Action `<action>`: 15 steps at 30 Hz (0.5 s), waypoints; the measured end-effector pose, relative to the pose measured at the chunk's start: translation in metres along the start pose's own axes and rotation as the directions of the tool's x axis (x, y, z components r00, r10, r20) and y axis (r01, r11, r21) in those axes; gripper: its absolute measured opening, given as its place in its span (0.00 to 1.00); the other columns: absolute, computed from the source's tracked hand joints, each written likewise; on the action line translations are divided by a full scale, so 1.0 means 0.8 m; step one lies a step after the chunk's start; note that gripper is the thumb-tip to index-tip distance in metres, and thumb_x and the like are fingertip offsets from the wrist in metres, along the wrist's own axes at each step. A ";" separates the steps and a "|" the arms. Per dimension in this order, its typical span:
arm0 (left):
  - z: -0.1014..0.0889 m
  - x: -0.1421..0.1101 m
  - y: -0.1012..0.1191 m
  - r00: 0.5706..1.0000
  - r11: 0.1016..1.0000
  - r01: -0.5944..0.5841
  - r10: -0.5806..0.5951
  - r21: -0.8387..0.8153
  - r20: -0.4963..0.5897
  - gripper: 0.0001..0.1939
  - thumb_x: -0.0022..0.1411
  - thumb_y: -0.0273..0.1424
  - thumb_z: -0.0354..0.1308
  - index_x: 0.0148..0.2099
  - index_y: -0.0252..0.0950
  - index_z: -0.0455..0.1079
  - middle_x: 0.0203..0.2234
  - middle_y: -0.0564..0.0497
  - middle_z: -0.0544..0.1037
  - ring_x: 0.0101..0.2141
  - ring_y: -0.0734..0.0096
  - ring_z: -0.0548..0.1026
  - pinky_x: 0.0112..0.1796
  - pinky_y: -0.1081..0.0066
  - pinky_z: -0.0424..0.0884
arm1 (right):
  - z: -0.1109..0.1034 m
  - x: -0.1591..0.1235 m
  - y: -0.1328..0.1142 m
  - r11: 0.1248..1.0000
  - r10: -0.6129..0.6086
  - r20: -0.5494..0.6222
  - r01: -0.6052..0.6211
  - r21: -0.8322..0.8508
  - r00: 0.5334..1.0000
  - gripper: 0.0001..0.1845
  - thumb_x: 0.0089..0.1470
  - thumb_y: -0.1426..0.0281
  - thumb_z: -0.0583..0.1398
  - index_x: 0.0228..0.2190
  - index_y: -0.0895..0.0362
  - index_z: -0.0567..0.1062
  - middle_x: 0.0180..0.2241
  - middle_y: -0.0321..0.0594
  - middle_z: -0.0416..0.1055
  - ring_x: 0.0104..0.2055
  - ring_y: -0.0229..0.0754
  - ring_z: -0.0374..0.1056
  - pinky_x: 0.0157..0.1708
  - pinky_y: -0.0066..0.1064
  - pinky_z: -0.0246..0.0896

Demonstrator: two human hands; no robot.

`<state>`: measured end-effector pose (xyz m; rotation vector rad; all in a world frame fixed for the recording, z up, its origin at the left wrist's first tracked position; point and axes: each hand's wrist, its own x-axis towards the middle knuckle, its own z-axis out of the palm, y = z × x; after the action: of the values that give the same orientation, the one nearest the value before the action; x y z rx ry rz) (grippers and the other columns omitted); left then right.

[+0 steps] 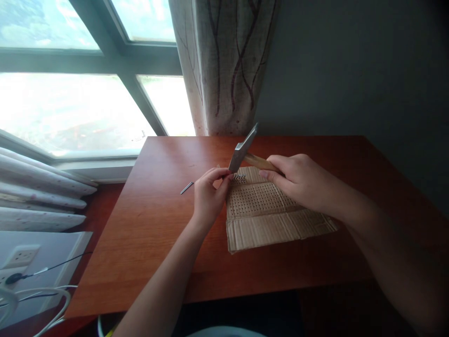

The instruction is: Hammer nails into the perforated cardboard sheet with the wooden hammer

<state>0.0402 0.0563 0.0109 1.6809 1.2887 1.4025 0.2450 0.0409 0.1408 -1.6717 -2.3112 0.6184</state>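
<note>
My right hand point(296, 180) is wrapped round the wooden handle of a hammer point(243, 150). The metal head tilts up to the right, its lower end right at my left fingertips. With thumb and forefinger pinched together, my left hand point(211, 194) is at the upper left edge of a cardboard sheet point(277, 229). Whatever sits between those fingers is hidden. Rows of small holes cover the sheet's middle. Several short metal pieces, like nails point(240, 178), stand in the cardboard just right of my left fingertips. My right forearm covers the sheet's right part.
A couple of thin metal rods point(187, 187) lie on the wooden table point(150, 224), left of my left hand. Behind the table hang a patterned curtain point(231, 65) and a window point(70, 107). A wall socket point(23, 256) and white cables point(58, 299) are at lower left.
</note>
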 end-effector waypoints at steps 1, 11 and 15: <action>0.000 0.000 0.000 1.000 1.000 0.003 -0.003 -0.001 0.002 0.05 0.62 0.29 0.63 0.39 0.38 0.80 0.33 0.50 0.82 0.35 0.67 0.79 0.41 0.67 0.75 | 0.000 -0.001 0.000 1.000 -0.002 -0.005 0.002 0.006 1.000 0.18 0.64 0.62 0.56 0.24 0.54 0.61 0.20 0.31 0.61 0.21 0.34 0.56 0.25 0.32 0.46; 0.000 -0.002 -0.002 1.000 1.000 0.003 -0.003 -0.022 0.003 0.05 0.62 0.31 0.63 0.39 0.37 0.80 0.34 0.49 0.83 0.37 0.67 0.79 0.42 0.67 0.74 | -0.005 0.000 -0.004 1.000 -0.005 -0.002 0.005 0.001 1.000 0.18 0.64 0.63 0.56 0.23 0.54 0.60 0.20 0.31 0.61 0.22 0.34 0.55 0.25 0.31 0.46; 0.001 -0.003 -0.005 1.000 1.000 0.015 -0.015 -0.011 0.013 0.06 0.62 0.32 0.63 0.39 0.37 0.79 0.34 0.49 0.83 0.37 0.67 0.79 0.43 0.67 0.75 | -0.002 0.001 -0.002 1.000 -0.010 0.011 0.010 -0.001 1.000 0.18 0.64 0.62 0.56 0.24 0.54 0.61 0.20 0.32 0.62 0.22 0.35 0.56 0.25 0.32 0.46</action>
<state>0.0397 0.0557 0.0068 1.6665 1.2814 1.3859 0.2438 0.0419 0.1429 -1.6604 -2.3261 0.6268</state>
